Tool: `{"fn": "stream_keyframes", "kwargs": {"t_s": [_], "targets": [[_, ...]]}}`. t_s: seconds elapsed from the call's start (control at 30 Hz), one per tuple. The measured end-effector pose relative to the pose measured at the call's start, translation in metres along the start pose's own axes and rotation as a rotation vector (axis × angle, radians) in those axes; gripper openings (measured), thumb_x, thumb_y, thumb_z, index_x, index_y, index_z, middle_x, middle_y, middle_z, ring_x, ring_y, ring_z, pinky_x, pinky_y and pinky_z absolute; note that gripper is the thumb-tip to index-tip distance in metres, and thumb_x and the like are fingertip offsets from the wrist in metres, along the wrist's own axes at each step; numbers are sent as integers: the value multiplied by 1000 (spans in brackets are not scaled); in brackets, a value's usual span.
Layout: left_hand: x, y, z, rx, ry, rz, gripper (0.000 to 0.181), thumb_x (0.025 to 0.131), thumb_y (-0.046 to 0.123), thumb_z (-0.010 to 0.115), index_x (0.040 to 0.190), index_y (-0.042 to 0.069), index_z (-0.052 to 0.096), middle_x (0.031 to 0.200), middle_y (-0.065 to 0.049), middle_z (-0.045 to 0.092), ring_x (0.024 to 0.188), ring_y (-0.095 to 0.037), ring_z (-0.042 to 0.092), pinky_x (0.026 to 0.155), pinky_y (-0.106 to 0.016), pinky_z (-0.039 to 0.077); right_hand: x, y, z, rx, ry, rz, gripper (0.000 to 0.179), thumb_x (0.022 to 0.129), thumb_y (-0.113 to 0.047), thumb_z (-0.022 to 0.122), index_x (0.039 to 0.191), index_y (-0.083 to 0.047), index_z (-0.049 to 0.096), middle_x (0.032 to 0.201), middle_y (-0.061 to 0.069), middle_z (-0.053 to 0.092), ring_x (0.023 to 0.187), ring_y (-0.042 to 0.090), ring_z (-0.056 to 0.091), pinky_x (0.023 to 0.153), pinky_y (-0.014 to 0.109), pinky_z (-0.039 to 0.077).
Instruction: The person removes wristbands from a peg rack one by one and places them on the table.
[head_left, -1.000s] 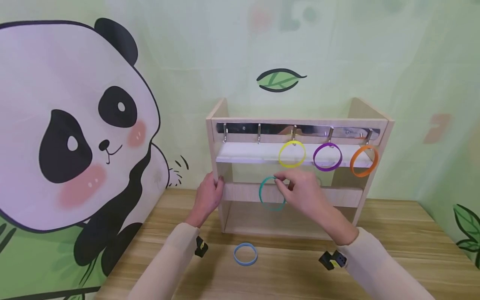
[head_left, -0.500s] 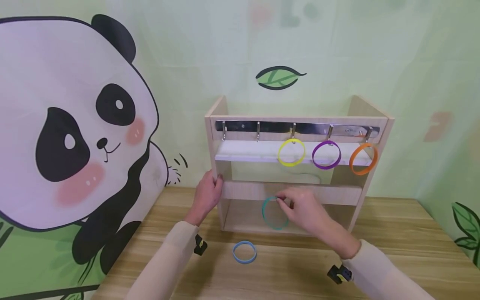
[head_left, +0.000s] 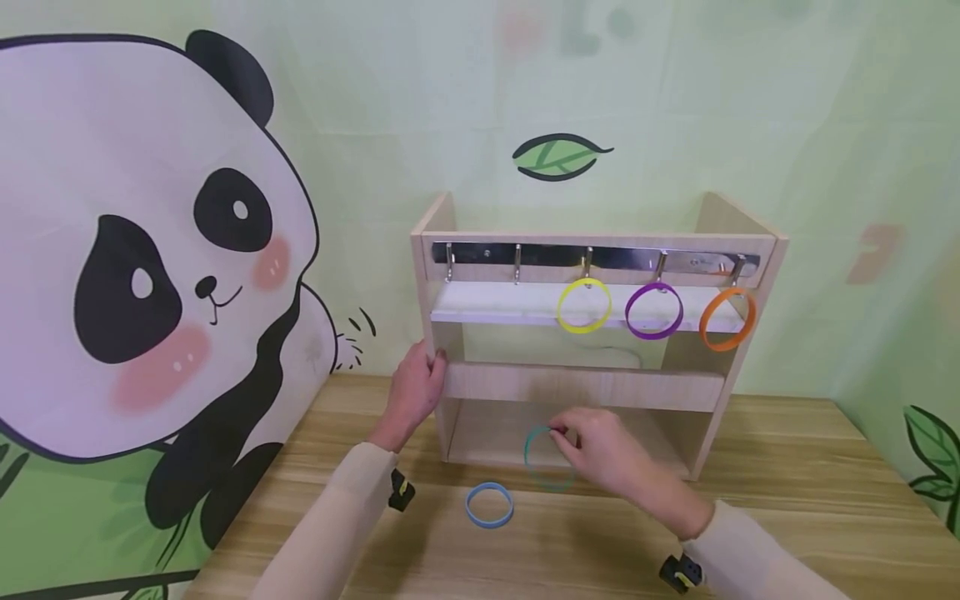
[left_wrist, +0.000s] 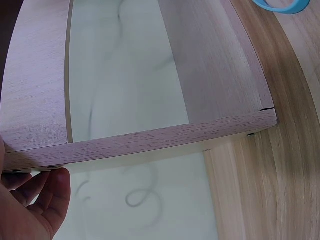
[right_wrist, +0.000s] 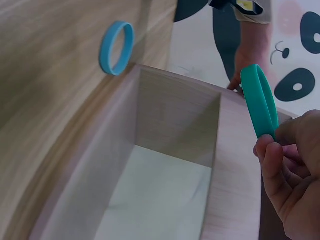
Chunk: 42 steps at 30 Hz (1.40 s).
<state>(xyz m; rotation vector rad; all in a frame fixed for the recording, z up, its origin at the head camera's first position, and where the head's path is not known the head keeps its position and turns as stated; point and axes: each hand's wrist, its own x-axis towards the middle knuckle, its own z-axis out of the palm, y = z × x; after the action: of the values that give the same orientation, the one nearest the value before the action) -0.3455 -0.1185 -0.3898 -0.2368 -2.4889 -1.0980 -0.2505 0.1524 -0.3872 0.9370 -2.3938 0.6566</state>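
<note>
My right hand (head_left: 603,446) pinches a thin green wristband (right_wrist: 254,102) between thumb and fingertips, in front of the shelf's lower opening. The band hangs down to the left of the fingers in the head view. My left hand (head_left: 416,387) grips the left side panel of a small wooden shelf (head_left: 585,386); in the left wrist view its fingertips press the outer face of that panel (left_wrist: 135,142). A light blue wristband (head_left: 490,524) lies on the table in front of the shelf.
A metal hook rail (head_left: 555,253) runs across the shelf's top. Yellow (head_left: 559,312), purple (head_left: 630,321) and orange (head_left: 705,325) wristbands hang from its three right hooks; the two left hooks bear nothing. A panda-printed backdrop (head_left: 375,167) stands behind the wooden table (head_left: 787,467).
My right hand has come down with the green wristband, from the height of the shelf's middle board to its lower opening. The left hand stays on the side panel.
</note>
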Motion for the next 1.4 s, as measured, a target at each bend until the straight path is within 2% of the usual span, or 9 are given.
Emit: {"fn": "stream_keyframes", "kwargs": {"t_s": [0.4,0.77,1.03,1.4], "targets": [[1,0,0,-1,-12,-21,36,100,33,37,121,9,53,115,-13,53,97,-28,57,76,-45,53,-17,4,24,62,-52,4,6,81,-1,69,83,-6,71,79,4,68,63,3,56,53,13,46],[1,0,0,-1,-14,-20,36,100,33,36,122,9,52,113,-12,53,97,-27,56,77,-45,53,-27,6,32,84,-94,31,6,81,0,68,82,-5,70,79,4,68,65,5,59,55,15,48],[0,1,0,-7,-16,-24,36,100,33,37,122,9,52,112,-12,53,96,-27,56,77,-45,53,-36,9,35,190,-196,114,8,83,1,65,88,-2,70,79,6,68,46,-4,43,41,15,41],[-2,1,-2,-23,-26,-30,38,100,33,37,127,10,50,116,-12,52,99,-28,56,79,-47,52,-45,16,45,245,-263,165,10,84,3,63,91,1,69,80,8,68,49,0,48,40,17,42]]}}
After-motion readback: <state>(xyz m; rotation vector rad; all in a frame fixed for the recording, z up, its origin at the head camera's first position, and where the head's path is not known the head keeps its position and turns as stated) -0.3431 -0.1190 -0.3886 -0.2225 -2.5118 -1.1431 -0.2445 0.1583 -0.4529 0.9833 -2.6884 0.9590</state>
